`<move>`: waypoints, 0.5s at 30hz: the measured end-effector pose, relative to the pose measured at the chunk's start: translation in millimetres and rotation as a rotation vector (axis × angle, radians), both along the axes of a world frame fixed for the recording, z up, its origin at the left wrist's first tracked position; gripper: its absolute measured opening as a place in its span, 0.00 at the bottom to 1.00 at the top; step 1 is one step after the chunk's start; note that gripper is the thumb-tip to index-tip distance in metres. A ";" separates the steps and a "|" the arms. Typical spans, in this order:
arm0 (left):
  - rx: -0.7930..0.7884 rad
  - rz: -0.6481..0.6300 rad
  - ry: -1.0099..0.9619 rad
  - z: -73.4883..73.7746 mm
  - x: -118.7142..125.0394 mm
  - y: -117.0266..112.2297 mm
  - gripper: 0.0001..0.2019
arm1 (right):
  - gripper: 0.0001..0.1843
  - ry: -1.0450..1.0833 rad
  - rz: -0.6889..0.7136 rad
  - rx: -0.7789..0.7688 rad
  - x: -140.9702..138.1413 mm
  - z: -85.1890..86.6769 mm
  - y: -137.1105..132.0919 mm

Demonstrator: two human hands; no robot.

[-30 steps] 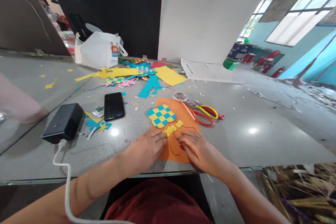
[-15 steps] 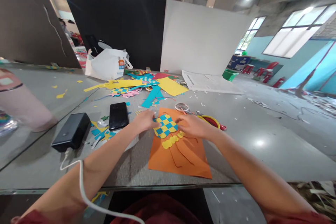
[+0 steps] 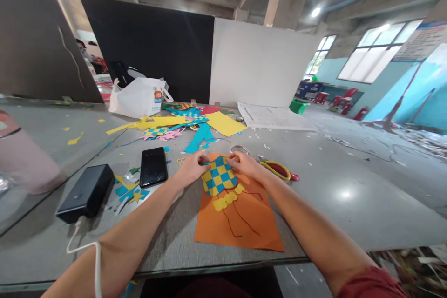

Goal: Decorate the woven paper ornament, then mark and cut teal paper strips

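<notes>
A blue-and-yellow checkered paper piece with rounded edges lies over the upper part of an orange sheet. My left hand pinches its upper left edge between thumb and fingers. At the upper right edge, my right hand grips the same piece, fingers closed. Below it on the sheet sit scalloped yellow paper pieces and thin dark lines that run down and outward. Part of the sheet's top is covered by my hands and the checkered piece.
Right of the sheet lie yellow-and-red-handled scissors and a tape roll. A phone, a black power block with a white cable and a pink tumbler stand left. Behind are paper scraps, a plastic bag and newspaper.
The camera view has tilted up a little. My right hand has shifted to the upper edge of the checkered piece, so more of its surface shows between both hands.
</notes>
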State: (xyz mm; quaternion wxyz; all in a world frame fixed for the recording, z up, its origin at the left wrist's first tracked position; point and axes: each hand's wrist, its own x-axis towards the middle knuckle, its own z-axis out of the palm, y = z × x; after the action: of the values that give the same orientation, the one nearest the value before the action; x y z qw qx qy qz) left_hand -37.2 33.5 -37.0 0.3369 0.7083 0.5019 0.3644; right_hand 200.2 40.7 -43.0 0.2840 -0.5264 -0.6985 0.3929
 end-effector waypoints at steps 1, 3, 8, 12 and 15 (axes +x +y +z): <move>0.001 -0.018 -0.041 2.1 1.2 -2.2 0.10 | 0.25 0.054 0.012 -0.040 1.7 3.2 -1.8; -0.012 -0.058 -0.138 6.7 3.8 -6.9 0.13 | 0.32 0.164 0.058 -0.114 2.6 12.0 -6.9; -0.115 -0.146 -0.457 14.7 12.6 -19.4 0.18 | 0.30 0.380 0.121 -0.193 -8.2 35.2 -21.6; -0.120 -0.162 -0.568 20.0 15.1 -26.4 0.20 | 0.24 0.470 0.030 -0.157 -16.7 47.3 -25.6; -0.112 -0.163 -0.599 23.4 12.9 -28.8 0.23 | 0.20 0.518 -0.011 -0.151 -17.6 58.8 -24.9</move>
State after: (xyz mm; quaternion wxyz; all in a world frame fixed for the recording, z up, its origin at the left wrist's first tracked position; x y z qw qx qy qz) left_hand -24.3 4.7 -13.6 0.5362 0.5877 0.3412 0.5007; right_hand 182.7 15.8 15.8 0.4154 -0.4318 -0.5683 0.5639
